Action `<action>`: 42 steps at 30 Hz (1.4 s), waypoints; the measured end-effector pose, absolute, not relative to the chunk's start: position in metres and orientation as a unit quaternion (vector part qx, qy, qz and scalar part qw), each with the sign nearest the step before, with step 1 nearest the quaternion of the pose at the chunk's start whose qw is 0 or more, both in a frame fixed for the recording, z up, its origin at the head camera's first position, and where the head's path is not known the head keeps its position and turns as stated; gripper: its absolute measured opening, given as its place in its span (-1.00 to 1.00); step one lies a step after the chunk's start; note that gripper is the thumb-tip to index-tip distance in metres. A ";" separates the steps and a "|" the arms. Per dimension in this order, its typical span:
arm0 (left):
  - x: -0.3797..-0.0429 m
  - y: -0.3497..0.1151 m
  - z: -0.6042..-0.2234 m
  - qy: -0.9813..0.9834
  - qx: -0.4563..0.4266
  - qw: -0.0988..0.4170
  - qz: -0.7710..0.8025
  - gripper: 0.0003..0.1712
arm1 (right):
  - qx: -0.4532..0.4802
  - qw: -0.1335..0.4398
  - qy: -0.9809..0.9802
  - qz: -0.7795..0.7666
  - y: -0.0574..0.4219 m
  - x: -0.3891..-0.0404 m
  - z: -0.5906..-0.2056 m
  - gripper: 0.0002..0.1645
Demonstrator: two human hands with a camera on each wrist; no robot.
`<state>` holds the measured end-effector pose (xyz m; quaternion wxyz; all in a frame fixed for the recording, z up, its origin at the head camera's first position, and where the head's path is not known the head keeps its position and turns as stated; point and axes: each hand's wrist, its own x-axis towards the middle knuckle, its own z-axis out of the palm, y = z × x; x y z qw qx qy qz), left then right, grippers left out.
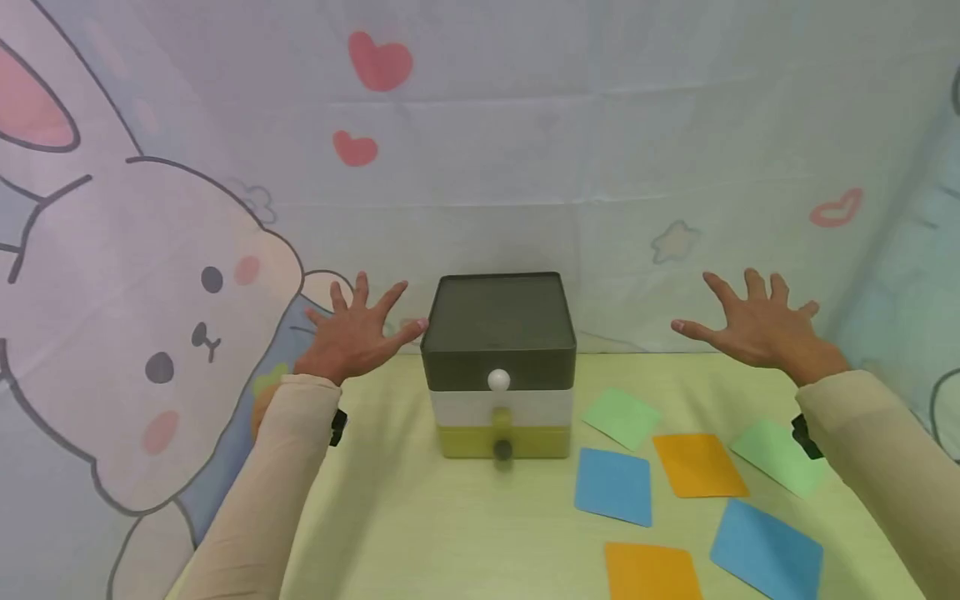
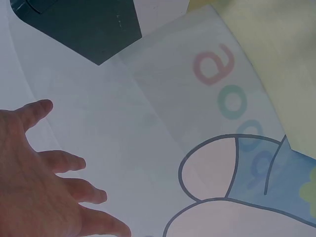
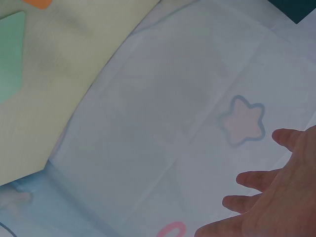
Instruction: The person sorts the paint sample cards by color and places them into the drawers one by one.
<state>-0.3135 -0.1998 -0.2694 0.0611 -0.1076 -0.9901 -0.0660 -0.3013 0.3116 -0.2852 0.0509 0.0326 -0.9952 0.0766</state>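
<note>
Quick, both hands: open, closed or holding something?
Left hand: open, fingers spread, holding nothing.
Right hand: open, fingers spread, holding nothing.

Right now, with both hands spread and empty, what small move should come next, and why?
I'd probably bring the left hand to the white knob on the drawer unit. That hand is empty and appears close to the unit, which looks shut, while the coloured papers lie outside it on the table.
</note>
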 end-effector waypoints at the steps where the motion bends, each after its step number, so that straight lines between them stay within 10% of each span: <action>1: -0.314 -0.200 -0.270 -0.990 -0.108 0.062 -0.066 -0.01 | 0.032 0.051 -0.995 0.078 0.311 -0.301 -0.285 0.28; 10: -0.320 -0.201 -0.283 -0.985 -0.115 0.075 -0.107 -0.05 | 0.068 0.090 -0.990 0.081 0.290 -0.293 -0.284 0.17; 23: -0.325 -0.175 -0.306 -0.963 -0.141 0.076 -0.219 -0.15 | 0.181 0.226 -0.923 0.254 0.202 -0.254 -0.309 -0.72; 42: -0.322 -0.154 -0.341 -0.901 -0.163 0.097 -0.391 -0.18 | 0.126 0.038 -0.819 0.559 0.078 -0.257 -0.371 -0.59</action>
